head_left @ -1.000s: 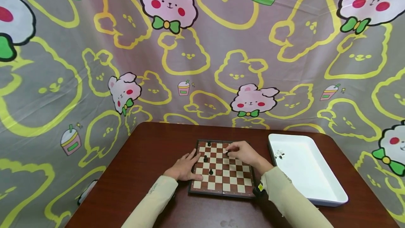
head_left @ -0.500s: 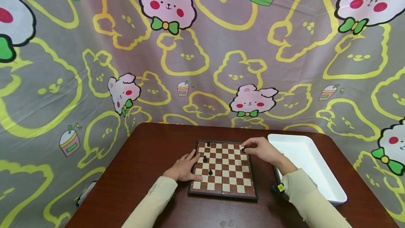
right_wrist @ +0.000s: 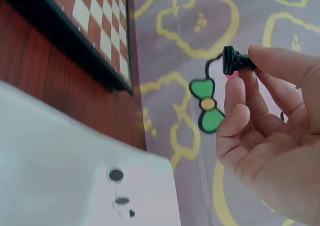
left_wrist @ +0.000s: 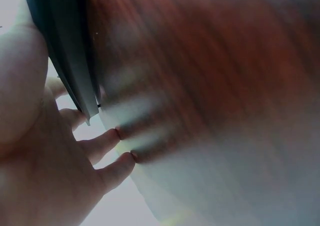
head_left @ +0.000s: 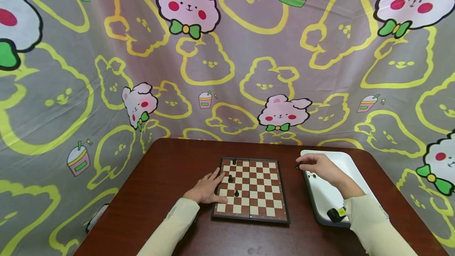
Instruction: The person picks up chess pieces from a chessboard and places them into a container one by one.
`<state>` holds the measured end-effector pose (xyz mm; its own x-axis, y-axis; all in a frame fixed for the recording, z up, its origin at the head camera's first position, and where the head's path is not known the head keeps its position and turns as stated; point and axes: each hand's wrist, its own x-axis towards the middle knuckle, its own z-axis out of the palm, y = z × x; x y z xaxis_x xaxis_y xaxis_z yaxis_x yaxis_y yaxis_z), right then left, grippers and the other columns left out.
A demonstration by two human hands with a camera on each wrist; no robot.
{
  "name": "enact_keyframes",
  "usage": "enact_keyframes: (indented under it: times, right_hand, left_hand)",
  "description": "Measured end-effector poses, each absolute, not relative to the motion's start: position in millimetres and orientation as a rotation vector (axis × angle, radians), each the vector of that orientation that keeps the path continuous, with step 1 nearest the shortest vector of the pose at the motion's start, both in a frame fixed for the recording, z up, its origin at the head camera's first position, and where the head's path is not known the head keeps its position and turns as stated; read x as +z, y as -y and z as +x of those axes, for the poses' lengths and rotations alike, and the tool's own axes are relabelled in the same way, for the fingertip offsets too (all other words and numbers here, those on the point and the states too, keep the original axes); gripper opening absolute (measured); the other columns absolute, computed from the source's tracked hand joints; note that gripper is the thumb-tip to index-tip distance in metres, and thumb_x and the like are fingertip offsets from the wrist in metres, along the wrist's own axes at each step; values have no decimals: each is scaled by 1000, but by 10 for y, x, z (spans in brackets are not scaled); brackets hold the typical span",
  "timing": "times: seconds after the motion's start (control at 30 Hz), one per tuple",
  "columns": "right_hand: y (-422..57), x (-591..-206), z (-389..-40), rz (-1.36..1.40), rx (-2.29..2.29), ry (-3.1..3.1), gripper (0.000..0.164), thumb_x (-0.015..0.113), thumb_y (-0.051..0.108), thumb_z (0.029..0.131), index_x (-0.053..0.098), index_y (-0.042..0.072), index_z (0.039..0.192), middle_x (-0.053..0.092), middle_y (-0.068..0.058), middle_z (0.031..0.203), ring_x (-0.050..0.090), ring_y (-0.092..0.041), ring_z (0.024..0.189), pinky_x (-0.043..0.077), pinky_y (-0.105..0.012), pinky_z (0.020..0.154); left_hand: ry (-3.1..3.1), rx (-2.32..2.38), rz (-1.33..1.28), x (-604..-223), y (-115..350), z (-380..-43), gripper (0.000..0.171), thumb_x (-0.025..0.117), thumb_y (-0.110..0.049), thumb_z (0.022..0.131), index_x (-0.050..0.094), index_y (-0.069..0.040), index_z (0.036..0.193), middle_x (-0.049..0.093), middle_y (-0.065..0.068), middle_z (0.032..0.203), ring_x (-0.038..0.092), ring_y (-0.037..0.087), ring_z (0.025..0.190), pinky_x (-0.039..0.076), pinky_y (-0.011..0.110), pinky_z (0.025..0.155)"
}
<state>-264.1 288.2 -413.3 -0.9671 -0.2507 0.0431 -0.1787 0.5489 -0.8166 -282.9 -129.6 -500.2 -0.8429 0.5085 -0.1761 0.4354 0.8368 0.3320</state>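
A folding chessboard [head_left: 263, 196] lies on the table, with black chess pieces standing on its left half, including one near the back [head_left: 234, 162], one mid-left [head_left: 230, 178] and one further forward [head_left: 236, 193]. Fingers spread, my left hand [head_left: 207, 188] rests along the board's left edge; the left wrist view shows that hand [left_wrist: 55, 156] beside the dark board rim [left_wrist: 70, 46]. My right hand [head_left: 325, 169] pinches a black chess piece [right_wrist: 235, 61] between thumb and fingers, held over the left rim of the white tray. In the right wrist view the piece's base points away from the fingertips.
The white tray [head_left: 323, 202] stands right of the board, with several white pieces with dark bases [right_wrist: 116, 175] at its far left. A patterned cloth [head_left: 227, 70] hangs behind the brown table [head_left: 170, 161]. My right forearm crosses over the tray.
My right hand has carried the black chess piece from the board's right half rightward, off the board and over to the tray's edge. The left hand has stayed in place.
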Motion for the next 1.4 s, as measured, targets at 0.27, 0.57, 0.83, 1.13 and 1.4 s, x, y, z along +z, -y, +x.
enact_keyframes:
  times: [0.27,0.57,0.83,1.13,1.4]
  right_hand:
    - [-3156,-4184,-2576,-361,-1396,-2717,33,65,14,90,63,-5,116,65,-14,99,59,-17,77,47,-31,65]
    - [-3388,-4263,-2514,-274,-1353,-2742,35,66,16,90,62,-7,116,66,-10,98,57,-19,81,47,-33,67]
    - [-3500,-4243,-2484,-200,-1352,-2789,35,66,15,90,62,-7,116,66,-15,105,58,-9,78,46,-31,67]
    - [-3433,-4208,-2501,-207,-1349,-2786,36,68,20,89,64,-6,115,65,-18,106,60,-17,82,47,-34,68]
    - [-3097,-4159,-2577,-323,-1325,-2789,31,65,19,91,66,-2,114,64,-19,110,59,-21,91,48,-36,71]
  left_hand:
    - [-2763,409,733,-5004,1289,-2821,98,62,-64,79,19,-15,153,5,12,157,22,44,136,28,61,101]
    - [-2770,404,733,-5026,1275,-2815,99,62,-65,78,20,-15,153,7,12,157,24,43,136,29,60,101]
    - [-2771,387,752,-5037,1289,-2848,100,60,-67,78,18,-16,153,6,13,158,23,43,136,29,61,100]
    - [-2762,398,738,-5028,1288,-2827,100,61,-66,79,18,-16,153,6,13,158,23,43,136,30,60,100]
    - [-2768,365,725,-5028,1300,-2855,100,60,-67,78,17,-17,154,4,12,158,22,42,137,30,60,101]
